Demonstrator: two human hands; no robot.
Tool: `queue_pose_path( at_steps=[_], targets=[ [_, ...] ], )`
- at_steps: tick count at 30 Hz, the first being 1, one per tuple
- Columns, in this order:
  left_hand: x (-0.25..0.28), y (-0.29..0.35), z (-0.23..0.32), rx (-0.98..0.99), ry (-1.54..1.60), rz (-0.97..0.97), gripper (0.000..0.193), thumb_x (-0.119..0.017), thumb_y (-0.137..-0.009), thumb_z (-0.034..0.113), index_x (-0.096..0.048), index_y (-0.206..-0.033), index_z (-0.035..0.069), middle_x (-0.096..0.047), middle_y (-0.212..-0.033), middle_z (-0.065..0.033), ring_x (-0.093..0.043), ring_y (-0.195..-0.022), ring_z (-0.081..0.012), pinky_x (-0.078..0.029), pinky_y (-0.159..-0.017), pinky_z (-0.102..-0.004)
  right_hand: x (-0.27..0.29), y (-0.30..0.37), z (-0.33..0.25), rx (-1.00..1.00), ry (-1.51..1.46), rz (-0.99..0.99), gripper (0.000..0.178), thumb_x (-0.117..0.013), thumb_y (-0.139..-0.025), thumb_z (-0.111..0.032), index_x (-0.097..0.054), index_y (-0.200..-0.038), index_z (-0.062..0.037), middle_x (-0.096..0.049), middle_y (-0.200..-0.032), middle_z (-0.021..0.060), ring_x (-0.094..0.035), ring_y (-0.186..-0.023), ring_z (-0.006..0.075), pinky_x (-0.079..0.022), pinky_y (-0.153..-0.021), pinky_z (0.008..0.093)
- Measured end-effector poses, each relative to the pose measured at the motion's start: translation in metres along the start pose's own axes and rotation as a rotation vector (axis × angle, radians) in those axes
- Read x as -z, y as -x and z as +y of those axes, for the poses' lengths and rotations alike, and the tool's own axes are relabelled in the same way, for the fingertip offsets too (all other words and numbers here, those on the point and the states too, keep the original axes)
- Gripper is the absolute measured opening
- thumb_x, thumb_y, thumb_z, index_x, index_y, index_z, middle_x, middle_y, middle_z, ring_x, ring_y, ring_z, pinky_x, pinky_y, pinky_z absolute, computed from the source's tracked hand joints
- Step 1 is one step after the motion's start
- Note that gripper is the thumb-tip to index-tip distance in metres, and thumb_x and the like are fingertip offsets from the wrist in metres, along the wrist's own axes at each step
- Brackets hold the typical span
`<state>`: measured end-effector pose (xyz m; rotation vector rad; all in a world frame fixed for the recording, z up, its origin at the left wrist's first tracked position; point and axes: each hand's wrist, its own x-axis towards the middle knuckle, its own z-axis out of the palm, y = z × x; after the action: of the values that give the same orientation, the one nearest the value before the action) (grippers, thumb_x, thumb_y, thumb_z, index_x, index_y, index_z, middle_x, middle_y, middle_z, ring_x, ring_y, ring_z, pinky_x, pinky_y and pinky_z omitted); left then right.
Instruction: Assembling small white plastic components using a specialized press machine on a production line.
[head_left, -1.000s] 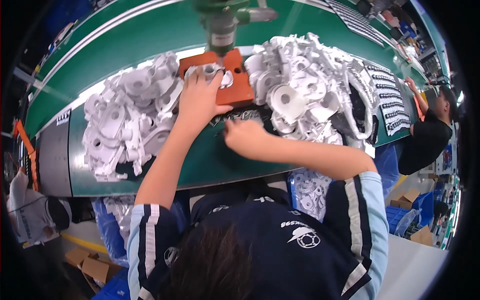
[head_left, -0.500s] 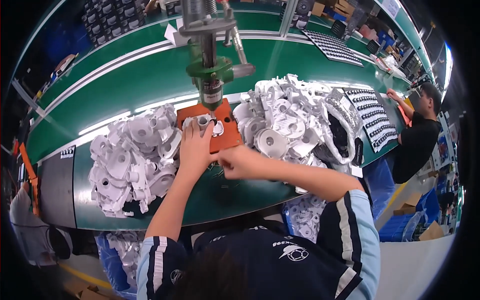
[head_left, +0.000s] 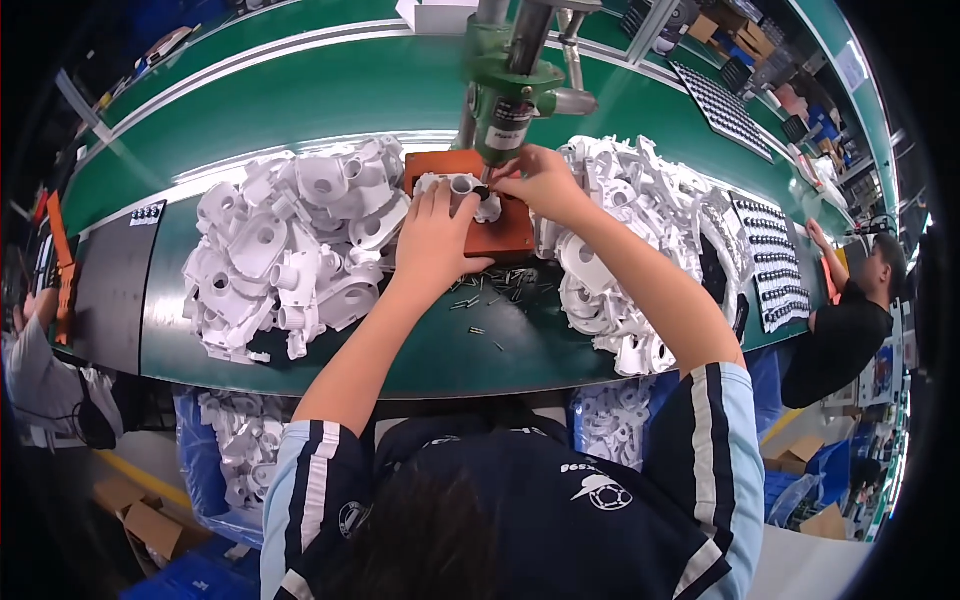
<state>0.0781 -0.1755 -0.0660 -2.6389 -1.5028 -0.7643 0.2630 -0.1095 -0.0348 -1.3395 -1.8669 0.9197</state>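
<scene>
A white plastic part (head_left: 462,184) with a round tube lies on the orange fixture block (head_left: 490,237), beneath a green press head (head_left: 508,85). My left hand (head_left: 435,238) holds this part down, its fingers along the left side and its thumb by the tube. A black spot shows beside the thumb. At the right of the part, close under the press tip, my right hand (head_left: 542,185) has thumb and fingertips pinched together. Whatever they hold is too small to make out. Small metal pins (head_left: 510,285) lie scattered on the green table just in front of the block.
Heaps of white plastic parts flank the block, one at left (head_left: 265,240) and another at right (head_left: 610,190). Black-and-white pieces fill a tray (head_left: 772,262) farther right, near a co-worker (head_left: 845,330). Lined bins of parts (head_left: 235,450) stand below the table edge.
My right hand has gone from the front of the block, beside my left wrist, up to the press tip. My left hand stays on the part. The whole view has shifted.
</scene>
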Motion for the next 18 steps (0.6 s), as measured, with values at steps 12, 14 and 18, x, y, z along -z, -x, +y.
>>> queue_pose_path(
  at_steps=[12,14,18],
  targets=[
    [0.0,0.0,-0.002,-0.015,0.001,0.03,0.086,-0.082,-0.053,0.041,-0.041,-0.123,0.011,-0.042,-0.122,-0.0234,-0.041,-0.118,-0.0372,-0.032,-0.101,-0.0476,-0.014,-0.01,0.017,-0.051,-0.077,-0.012,0.026,-0.065,-0.073,0.003,-0.057,-0.098,0.0041,-0.064,-0.086,0.0091,-0.061,-0.078,0.013,-0.049,-0.072,0.0254],
    [-0.002,0.0,-0.002,-0.013,0.002,0.027,0.086,-0.082,-0.053,0.041,-0.041,-0.123,0.011,-0.042,-0.122,-0.0236,-0.041,-0.118,-0.0372,-0.032,-0.101,-0.0475,-0.012,-0.007,0.013,0.018,-0.057,-0.008,0.025,-0.065,-0.073,0.002,-0.057,-0.097,0.0034,-0.064,-0.086,0.0085,-0.061,-0.078,0.0132,-0.049,-0.073,0.0255],
    [-0.003,-0.001,-0.001,-0.006,-0.009,0.009,0.086,-0.082,-0.053,0.041,-0.041,-0.121,0.009,-0.042,-0.122,-0.0241,-0.041,-0.118,-0.0374,-0.032,-0.101,-0.0476,-0.009,-0.003,0.005,-0.02,0.034,-0.019,0.025,-0.065,-0.072,0.001,-0.057,-0.096,0.0034,-0.064,-0.086,0.008,-0.06,-0.079,0.0131,-0.049,-0.074,0.026]
  ],
)
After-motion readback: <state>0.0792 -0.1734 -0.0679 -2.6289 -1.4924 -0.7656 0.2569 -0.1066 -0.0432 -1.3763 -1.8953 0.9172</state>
